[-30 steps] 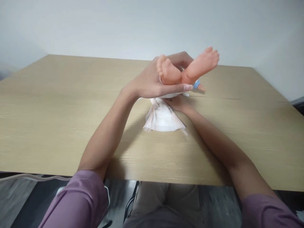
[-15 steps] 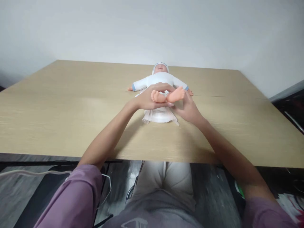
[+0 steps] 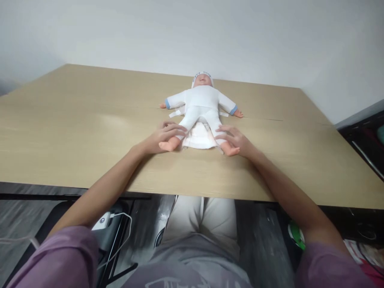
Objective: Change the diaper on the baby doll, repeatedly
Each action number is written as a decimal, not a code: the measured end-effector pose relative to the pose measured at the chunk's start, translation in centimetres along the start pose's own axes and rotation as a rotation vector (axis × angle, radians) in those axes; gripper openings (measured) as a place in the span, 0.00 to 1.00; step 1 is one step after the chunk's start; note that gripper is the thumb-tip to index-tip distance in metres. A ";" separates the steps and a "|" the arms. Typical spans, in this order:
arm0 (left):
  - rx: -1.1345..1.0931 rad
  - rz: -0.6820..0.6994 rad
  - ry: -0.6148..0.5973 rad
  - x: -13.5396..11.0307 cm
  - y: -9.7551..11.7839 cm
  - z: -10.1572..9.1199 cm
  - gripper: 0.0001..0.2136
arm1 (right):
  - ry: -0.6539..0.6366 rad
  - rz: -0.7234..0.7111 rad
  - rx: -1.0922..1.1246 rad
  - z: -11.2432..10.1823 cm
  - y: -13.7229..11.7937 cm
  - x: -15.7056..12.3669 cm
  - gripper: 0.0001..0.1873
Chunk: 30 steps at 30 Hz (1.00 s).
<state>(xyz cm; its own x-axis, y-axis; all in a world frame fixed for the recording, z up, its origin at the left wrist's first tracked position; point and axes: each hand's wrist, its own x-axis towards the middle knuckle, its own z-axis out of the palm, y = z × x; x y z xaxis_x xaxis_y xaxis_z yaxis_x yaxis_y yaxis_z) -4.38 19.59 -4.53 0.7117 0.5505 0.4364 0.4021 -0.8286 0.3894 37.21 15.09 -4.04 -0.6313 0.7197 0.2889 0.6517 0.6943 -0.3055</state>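
Note:
A baby doll (image 3: 201, 102) in a white suit and cap lies on its back on the wooden table (image 3: 90, 120), with its legs spread toward me. A white diaper (image 3: 198, 140) lies open under its hips and between its legs. My left hand (image 3: 160, 138) is curled over the doll's lower leg on the left, the bare foot poking out beside my fingers. My right hand (image 3: 235, 139) lies over the other lower leg, with that foot showing just below my fingers. Both legs rest low on the tabletop.
The table's front edge runs just in front of my forearms. Below it on the left, a white charger with a cable (image 3: 103, 221) sits on the floor. A green object (image 3: 297, 236) lies on the floor at the right. A plain wall stands behind the table.
The doll's legs, held raised and together in my left hand, have come down and apart onto the diaper. My right hand left the diaper and took the doll's other leg.

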 end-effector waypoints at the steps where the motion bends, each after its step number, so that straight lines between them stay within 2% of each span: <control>1: 0.003 0.002 -0.019 -0.4 -0.2 0.1 0.19 | -0.008 0.002 0.001 0.3 0.1 0.0 0.24; 10: -0.019 0.001 -0.112 -0.9 0.0 -1.5 0.23 | -0.056 0.018 0.003 0.3 -0.9 0.1 0.28; 16: 0.093 -0.025 -0.126 -1.7 -0.3 -1.0 0.23 | -0.023 -0.064 0.218 0.0 0.7 -0.8 0.27; 20: 0.119 0.015 -0.187 -1.8 -0.6 -0.8 0.26 | -0.036 -0.031 0.239 -0.5 0.0 -0.6 0.24; 23: 0.104 0.028 -0.200 -1.6 -0.7 -0.9 0.24 | -0.017 0.003 0.143 -0.5 -2.2 -0.2 0.24; 27: 0.020 -0.005 -0.206 -1.3 -0.8 -1.1 0.21 | 0.039 0.060 -0.117 1.0 -5.2 0.2 0.38; 30: -0.084 -0.075 -0.192 -0.9 -0.2 -1.2 0.21 | 0.060 0.116 -0.274 2.7 -6.8 0.4 0.35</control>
<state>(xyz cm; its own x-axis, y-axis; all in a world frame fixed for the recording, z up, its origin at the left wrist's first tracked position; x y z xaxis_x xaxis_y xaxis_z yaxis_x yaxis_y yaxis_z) -5.82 19.42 -4.01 0.7818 0.5738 0.2443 0.4143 -0.7706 0.4842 31.38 10.67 -4.26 -0.5252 0.7878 0.3220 0.8125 0.5767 -0.0857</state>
